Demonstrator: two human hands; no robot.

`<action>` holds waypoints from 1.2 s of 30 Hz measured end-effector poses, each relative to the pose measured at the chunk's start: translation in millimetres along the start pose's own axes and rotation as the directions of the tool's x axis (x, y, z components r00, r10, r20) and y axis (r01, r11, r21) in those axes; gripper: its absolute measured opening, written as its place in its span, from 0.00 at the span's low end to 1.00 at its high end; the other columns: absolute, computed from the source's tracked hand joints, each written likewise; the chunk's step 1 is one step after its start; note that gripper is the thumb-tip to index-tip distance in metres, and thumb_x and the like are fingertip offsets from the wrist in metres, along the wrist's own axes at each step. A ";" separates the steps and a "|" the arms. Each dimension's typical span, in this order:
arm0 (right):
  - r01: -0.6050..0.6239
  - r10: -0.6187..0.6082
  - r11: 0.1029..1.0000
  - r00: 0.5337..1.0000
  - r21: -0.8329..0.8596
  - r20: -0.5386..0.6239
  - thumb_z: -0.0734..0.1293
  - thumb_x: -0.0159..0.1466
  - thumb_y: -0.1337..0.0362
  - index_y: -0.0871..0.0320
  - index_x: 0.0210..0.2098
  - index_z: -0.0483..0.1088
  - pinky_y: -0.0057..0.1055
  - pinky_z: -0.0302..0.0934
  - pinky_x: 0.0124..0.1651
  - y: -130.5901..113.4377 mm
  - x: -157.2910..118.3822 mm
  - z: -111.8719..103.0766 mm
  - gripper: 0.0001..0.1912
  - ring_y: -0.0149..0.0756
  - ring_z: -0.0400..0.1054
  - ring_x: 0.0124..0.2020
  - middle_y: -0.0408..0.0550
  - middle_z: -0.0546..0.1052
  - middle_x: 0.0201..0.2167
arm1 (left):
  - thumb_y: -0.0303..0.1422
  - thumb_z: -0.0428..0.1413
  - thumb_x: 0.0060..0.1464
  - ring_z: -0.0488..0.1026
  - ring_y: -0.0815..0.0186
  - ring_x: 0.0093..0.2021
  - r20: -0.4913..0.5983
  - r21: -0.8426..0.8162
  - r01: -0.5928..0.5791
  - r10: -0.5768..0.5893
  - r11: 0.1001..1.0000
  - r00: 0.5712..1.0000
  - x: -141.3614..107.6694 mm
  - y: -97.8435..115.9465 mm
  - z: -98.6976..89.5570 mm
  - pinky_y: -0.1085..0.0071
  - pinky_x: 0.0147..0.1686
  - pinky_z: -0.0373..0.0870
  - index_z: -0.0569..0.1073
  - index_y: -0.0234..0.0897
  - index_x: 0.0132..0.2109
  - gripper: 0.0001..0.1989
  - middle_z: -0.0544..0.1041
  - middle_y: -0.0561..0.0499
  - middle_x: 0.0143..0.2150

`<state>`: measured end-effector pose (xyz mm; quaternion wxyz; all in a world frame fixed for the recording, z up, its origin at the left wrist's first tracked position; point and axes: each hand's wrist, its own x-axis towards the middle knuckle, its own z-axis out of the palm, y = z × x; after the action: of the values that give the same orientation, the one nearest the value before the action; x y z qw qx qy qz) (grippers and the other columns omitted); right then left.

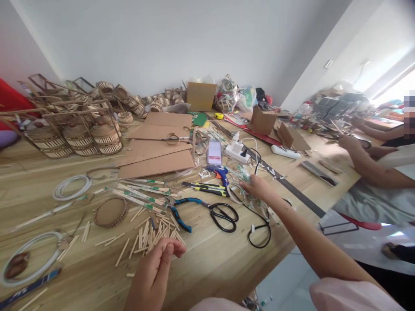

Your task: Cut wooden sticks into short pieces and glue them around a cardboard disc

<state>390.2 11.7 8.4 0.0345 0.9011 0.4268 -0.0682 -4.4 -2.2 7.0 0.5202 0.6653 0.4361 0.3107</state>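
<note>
On the near side of the pile of small wooden sticks (147,235), the left hand (157,261) is hanging close; from this hand, the sticks are lying ahead and a bit to the left, many pointing away and some lying crossways; the left hand is being the nearer one, its thumb and bent fingers pressing together; whether a stick is hiding inside, I cannot tell. Well to the right of the pile and farther back, the right hand (257,188) is hanging by a pale loop (233,196) and a blue glue gun (221,173); its fingers are curling, but I cannot tell if they are pinching anything; between the pile and that hand, blue pliers (177,218) and black scissors (212,209) are lying in the way; left of the pile, a round brown disc (111,211) is lying flat; behind the pile, green-marked strips (139,198) and cardboard sheets (158,160) are resting; far right of the pile, another person's hand (348,141) is showing.
</note>
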 end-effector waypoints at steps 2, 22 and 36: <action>-0.005 0.005 1.000 1.000 0.000 0.003 0.63 0.68 0.51 0.63 0.46 0.70 0.38 0.67 0.45 -3.4 0.3 4.3 0.20 0.41 0.74 0.43 0.54 0.78 0.41 | 0.51 0.45 0.62 0.76 0.62 0.37 -0.005 0.009 -0.001 0.001 1.000 1.000 0.2 -0.4 0.5 0.72 0.41 0.71 0.77 0.41 0.34 0.23 0.79 0.50 0.33; 0.010 -0.016 0.995 0.999 -0.103 -0.050 0.64 0.69 0.59 0.61 0.50 0.69 0.39 0.70 0.42 4.1 -19.5 -6.2 0.14 0.36 0.73 0.39 0.49 0.75 0.43 | 0.48 0.46 0.63 0.76 0.62 0.37 -0.028 0.103 -0.068 0.071 0.992 0.997 -2.2 7.3 -2.2 0.71 0.41 0.71 0.77 0.42 0.35 0.20 0.80 0.50 0.33; 0.140 -0.142 0.987 0.990 -0.072 -0.021 0.60 0.66 0.69 0.63 0.41 0.74 0.33 0.63 0.39 -5.8 -51.2 -52.5 0.11 0.48 0.75 0.41 0.61 0.80 0.38 | 0.27 0.43 0.65 0.74 0.63 0.49 0.258 0.280 -0.662 0.609 0.696 0.750 4.2 50.6 1.7 0.68 0.51 0.69 0.70 0.41 0.42 0.11 0.79 0.45 0.47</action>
<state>358.6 -17.5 68.1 0.0557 0.8676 0.4921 -0.0437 11.9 -3.1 55.2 0.2821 0.8778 0.1880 0.3385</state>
